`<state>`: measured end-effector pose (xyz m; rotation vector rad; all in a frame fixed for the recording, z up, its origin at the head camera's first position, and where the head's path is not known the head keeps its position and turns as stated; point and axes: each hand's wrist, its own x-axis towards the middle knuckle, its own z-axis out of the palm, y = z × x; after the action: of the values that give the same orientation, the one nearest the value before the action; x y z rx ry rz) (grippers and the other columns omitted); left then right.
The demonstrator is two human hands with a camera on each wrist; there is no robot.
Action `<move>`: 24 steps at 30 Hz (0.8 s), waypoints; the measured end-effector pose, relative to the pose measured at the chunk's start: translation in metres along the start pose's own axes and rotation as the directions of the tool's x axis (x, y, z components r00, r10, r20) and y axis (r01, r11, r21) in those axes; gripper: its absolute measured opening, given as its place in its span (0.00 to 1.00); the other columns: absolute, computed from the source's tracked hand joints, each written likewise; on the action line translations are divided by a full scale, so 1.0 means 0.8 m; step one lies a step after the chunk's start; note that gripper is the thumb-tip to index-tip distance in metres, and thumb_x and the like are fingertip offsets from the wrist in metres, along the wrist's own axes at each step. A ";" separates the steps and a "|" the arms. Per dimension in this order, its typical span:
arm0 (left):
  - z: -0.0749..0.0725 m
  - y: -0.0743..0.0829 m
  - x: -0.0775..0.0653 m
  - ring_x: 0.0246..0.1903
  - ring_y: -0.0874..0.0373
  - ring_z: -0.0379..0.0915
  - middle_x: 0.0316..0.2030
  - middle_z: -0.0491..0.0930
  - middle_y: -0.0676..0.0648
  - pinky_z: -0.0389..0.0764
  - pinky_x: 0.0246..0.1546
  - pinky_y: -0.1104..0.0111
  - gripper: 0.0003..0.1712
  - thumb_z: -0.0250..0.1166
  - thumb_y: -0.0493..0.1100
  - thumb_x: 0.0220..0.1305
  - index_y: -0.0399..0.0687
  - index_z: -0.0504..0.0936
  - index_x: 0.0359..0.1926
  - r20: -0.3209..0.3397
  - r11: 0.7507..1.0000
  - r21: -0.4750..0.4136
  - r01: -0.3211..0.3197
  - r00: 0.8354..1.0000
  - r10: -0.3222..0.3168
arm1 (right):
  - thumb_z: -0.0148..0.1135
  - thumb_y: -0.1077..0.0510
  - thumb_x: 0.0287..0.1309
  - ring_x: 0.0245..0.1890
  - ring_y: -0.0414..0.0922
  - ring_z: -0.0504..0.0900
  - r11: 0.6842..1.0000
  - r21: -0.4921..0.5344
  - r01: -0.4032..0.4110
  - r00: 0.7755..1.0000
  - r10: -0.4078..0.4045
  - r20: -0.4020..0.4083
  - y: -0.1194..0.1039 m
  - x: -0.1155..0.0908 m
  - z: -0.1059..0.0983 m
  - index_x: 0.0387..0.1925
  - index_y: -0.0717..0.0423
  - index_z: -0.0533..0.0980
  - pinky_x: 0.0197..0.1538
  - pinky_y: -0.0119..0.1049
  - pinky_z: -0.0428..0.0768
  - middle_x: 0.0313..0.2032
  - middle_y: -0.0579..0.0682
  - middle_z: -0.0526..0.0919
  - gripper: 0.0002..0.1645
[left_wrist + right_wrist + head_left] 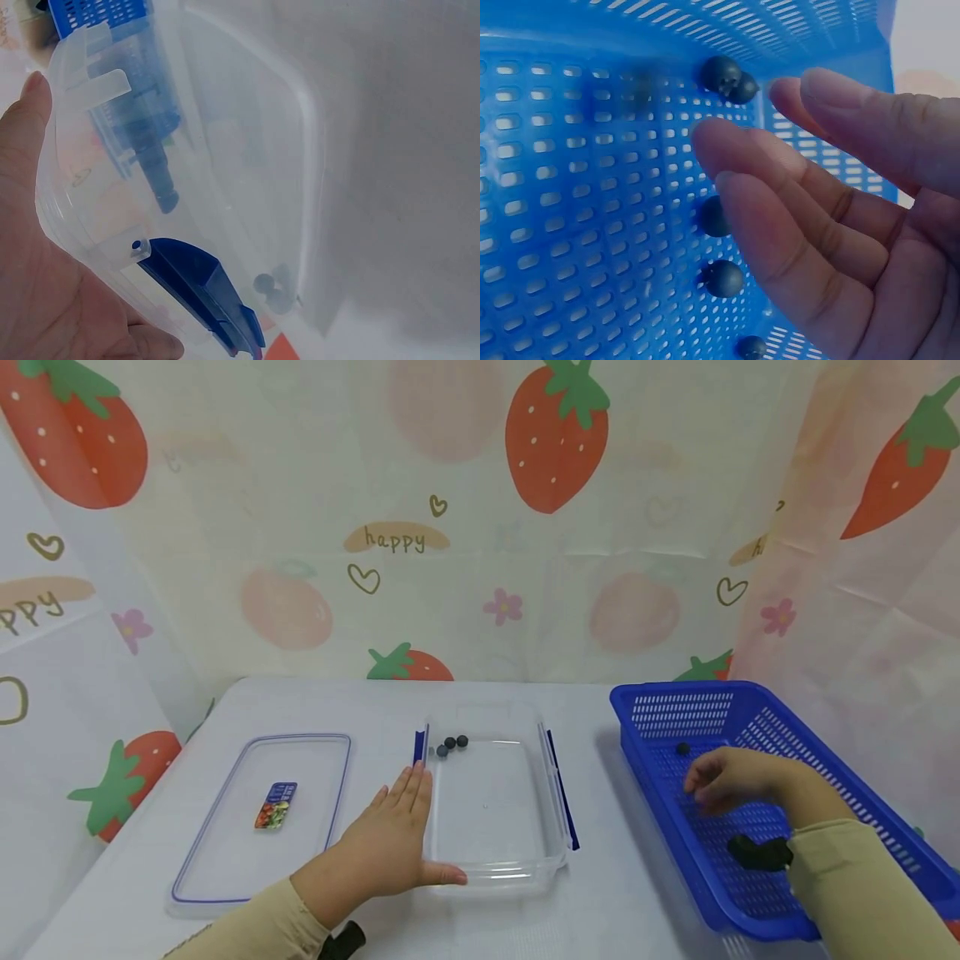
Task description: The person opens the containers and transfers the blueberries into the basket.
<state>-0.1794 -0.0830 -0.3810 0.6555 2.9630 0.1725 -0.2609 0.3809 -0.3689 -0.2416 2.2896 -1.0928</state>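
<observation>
My left hand (pixel 393 839) lies with straight fingers along the left wall of a clear plastic container (pixel 491 802), its thumb reaching over the near rim. Inside the container several blueberries (pixel 450 743) sit together in the far left corner. My right hand (pixel 738 779) hovers inside a blue plastic basket (pixel 652 802) on the right. Its fingers are loosely bent, with the thumb apart and nothing between them. In the right wrist view, blueberries (pixel 724 279) lie on the basket's slotted surface close to the fingertips, one partly hidden behind a finger.
A clear lid with a blue-purple edge (pixel 225 860) lies to the left, bearing a small printed label (pixel 276 806). Blue latches (pixel 564 793) hang out from the container's sides. A patterned curtain (pixel 480 610) stands behind the white table (pixel 600 893).
</observation>
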 end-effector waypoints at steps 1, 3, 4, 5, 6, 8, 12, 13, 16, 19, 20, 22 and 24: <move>0.000 0.000 0.000 0.69 0.43 0.34 0.69 0.39 0.35 0.49 0.64 0.49 0.71 0.53 0.82 0.39 0.32 0.45 0.69 0.000 1.000 0.001 0.000 1.000 0.000 | 0.58 0.65 0.56 0.36 0.53 0.80 1.000 0.003 -0.001 1.000 0.001 -0.007 0.000 -0.001 -0.001 0.38 0.69 0.74 0.41 0.46 0.79 0.33 0.58 0.78 0.10; 0.001 -0.001 0.000 0.69 0.43 0.34 0.69 0.39 0.35 0.49 0.64 0.49 0.71 0.53 0.82 0.39 0.32 0.45 0.69 0.001 1.000 0.003 0.000 1.000 0.000 | 0.58 0.64 0.56 0.36 0.54 0.80 1.000 0.014 0.013 1.000 -0.012 -0.017 -0.001 -0.002 -0.004 0.39 0.70 0.74 0.42 0.46 0.79 0.33 0.59 0.78 0.11; 0.001 -0.001 0.000 0.69 0.44 0.34 0.70 0.39 0.36 0.49 0.64 0.49 0.71 0.53 0.82 0.39 0.32 0.45 0.69 0.001 1.000 0.003 0.001 1.000 -0.001 | 0.58 0.63 0.56 0.36 0.55 0.80 1.000 0.017 0.026 1.000 -0.025 -0.017 -0.001 -0.004 -0.005 0.39 0.70 0.74 0.42 0.46 0.79 0.34 0.60 0.78 0.12; 0.001 -0.001 0.000 0.69 0.43 0.34 0.70 0.39 0.35 0.49 0.64 0.49 0.71 0.53 0.82 0.39 0.32 0.45 0.69 0.002 1.000 0.002 0.001 1.000 -0.001 | 0.59 0.63 0.56 0.37 0.55 0.80 0.999 0.014 0.042 0.999 -0.042 -0.018 -0.002 -0.005 -0.007 0.39 0.70 0.74 0.42 0.46 0.79 0.34 0.61 0.78 0.13; 0.001 -0.001 0.000 0.69 0.43 0.34 0.69 0.39 0.35 0.49 0.64 0.49 0.71 0.53 0.82 0.39 0.32 0.45 0.69 0.003 1.000 0.000 0.001 1.000 -0.001 | 0.59 0.62 0.56 0.37 0.56 0.80 0.998 0.015 0.060 0.998 -0.060 -0.016 -0.003 -0.007 -0.009 0.40 0.71 0.73 0.43 0.46 0.79 0.35 0.61 0.78 0.14; 0.000 -0.001 0.000 0.69 0.43 0.34 0.69 0.39 0.35 0.49 0.64 0.49 0.72 0.52 0.82 0.39 0.32 0.45 0.69 0.004 1.000 -0.001 -0.001 1.000 0.001 | 0.59 0.61 0.57 0.38 0.56 0.80 0.994 0.010 0.111 0.994 -0.111 -0.015 -0.006 -0.010 -0.013 0.41 0.72 0.72 0.44 0.46 0.79 0.36 0.63 0.78 0.15; 0.000 -0.001 0.000 0.69 0.43 0.35 0.69 0.39 0.35 0.49 0.64 0.49 0.72 0.51 0.83 0.38 0.32 0.45 0.69 0.004 1.000 0.001 -0.004 1.000 0.004 | 0.58 0.61 0.58 0.37 0.53 0.81 0.979 0.004 0.204 0.979 -0.204 -0.030 -0.014 -0.018 -0.021 0.42 0.71 0.72 0.44 0.45 0.79 0.36 0.62 0.79 0.15; 0.000 -0.001 0.000 0.69 0.43 0.35 0.69 0.39 0.35 0.49 0.64 0.49 0.72 0.51 0.83 0.38 0.32 0.45 0.69 0.004 1.000 0.002 -0.004 1.000 0.004 | 0.57 0.61 0.59 0.37 0.52 0.81 0.975 0.003 0.224 0.974 -0.223 -0.034 -0.017 -0.021 -0.023 0.42 0.70 0.72 0.43 0.45 0.79 0.36 0.62 0.79 0.14; 0.001 -0.002 0.000 0.69 0.43 0.34 0.69 0.39 0.35 0.49 0.64 0.49 0.72 0.51 0.83 0.38 0.32 0.45 0.69 0.007 1.000 0.000 -0.003 1.000 0.003 | 0.56 0.62 0.60 0.38 0.51 0.81 0.963 -0.004 0.269 0.962 -0.269 -0.038 -0.027 -0.027 -0.030 0.42 0.68 0.72 0.42 0.43 0.79 0.36 0.57 0.80 0.13; 0.001 -0.002 0.000 0.69 0.43 0.34 0.69 0.39 0.35 0.49 0.64 0.49 0.71 0.52 0.82 0.39 0.32 0.45 0.69 0.006 1.000 -0.001 -0.004 1.000 0.004 | 0.54 0.62 0.61 0.37 0.47 0.81 0.954 -0.029 0.299 0.953 -0.300 -0.043 -0.039 -0.031 -0.037 0.43 0.68 0.72 0.39 0.39 0.80 0.36 0.53 0.80 0.12; 0.001 -0.002 0.000 0.69 0.43 0.34 0.69 0.39 0.35 0.49 0.64 0.49 0.71 0.52 0.82 0.39 0.32 0.45 0.69 0.006 1.000 0.000 -0.004 1.000 0.004 | 0.54 0.61 0.61 0.37 0.46 0.81 0.952 -0.043 0.304 0.951 -0.306 -0.052 -0.044 -0.032 -0.038 0.43 0.68 0.72 0.39 0.38 0.80 0.36 0.51 0.80 0.13; 0.001 -0.003 0.001 0.69 0.43 0.34 0.70 0.38 0.36 0.49 0.64 0.49 0.71 0.52 0.82 0.39 0.32 0.44 0.69 0.006 1.000 0.001 -0.005 1.000 0.005 | 0.55 0.61 0.61 0.37 0.44 0.81 0.951 -0.067 0.303 0.948 -0.308 -0.077 -0.054 -0.033 -0.041 0.44 0.67 0.71 0.40 0.35 0.79 0.37 0.50 0.80 0.14; 0.001 -0.003 0.001 0.69 0.43 0.34 0.70 0.38 0.36 0.49 0.64 0.49 0.71 0.52 0.82 0.39 0.32 0.44 0.69 0.007 1.000 0.000 -0.005 1.000 0.005 | 0.55 0.60 0.61 0.38 0.43 0.81 0.948 -0.086 0.306 0.943 -0.314 -0.105 -0.066 -0.032 -0.042 0.45 0.68 0.71 0.41 0.35 0.79 0.38 0.51 0.80 0.15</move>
<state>-0.1808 -0.0846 -0.3825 0.6623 2.9547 0.1697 -0.2640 0.3788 -0.3016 -0.5987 2.4531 -1.2102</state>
